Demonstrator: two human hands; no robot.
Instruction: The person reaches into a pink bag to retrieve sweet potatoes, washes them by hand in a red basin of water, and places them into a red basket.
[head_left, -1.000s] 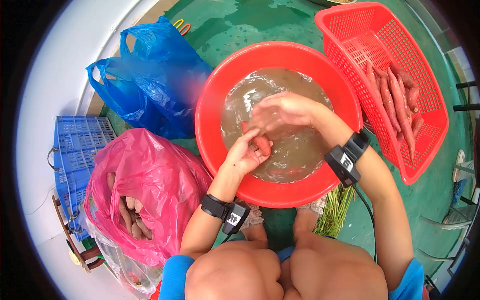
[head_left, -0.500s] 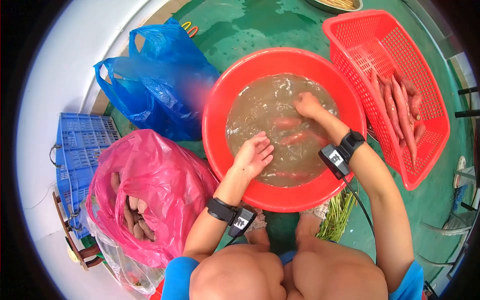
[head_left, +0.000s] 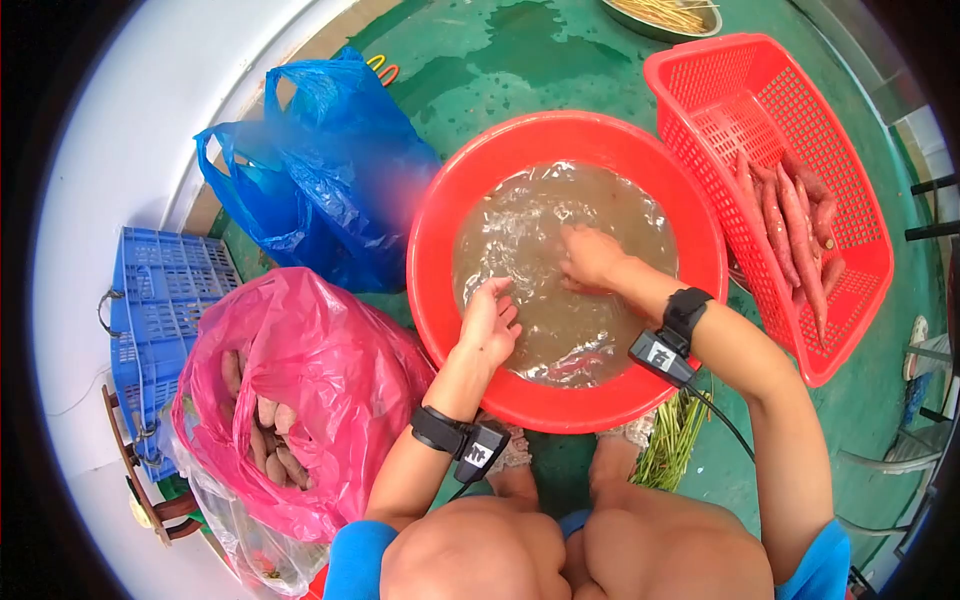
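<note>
A wide red basin [head_left: 445,365] of murky brown water [head_left: 560,340] stands on the floor between my knees and the wall side. My left hand [head_left: 490,322] hovers over the basin's near left part, palm turned inward, fingers apart and slightly bent, with nothing in it. Fingertips of my right hand [head_left: 592,260] dip into the water near the middle of the basin. The murk hides them, so whether they hold anything does not show. A faint pinkish shape [head_left: 592,362] shows under the rippling surface near the front rim.
Right of the basin, a red plastic basket [head_left: 850,280] holds several washed sweet potatoes [head_left: 790,225]. On the left are a pink bag [head_left: 340,370] with muddy sweet potatoes [head_left: 278,440], a blue bag [head_left: 340,170] and a blue crate [head_left: 165,300]. Green stalks [head_left: 680,440] lie beside my foot.
My right hand has moved left and nearer, fingers now in the water. My left hand has shifted slightly left and nearer. The sweet potatoes seen in the basin are now mostly hidden.
</note>
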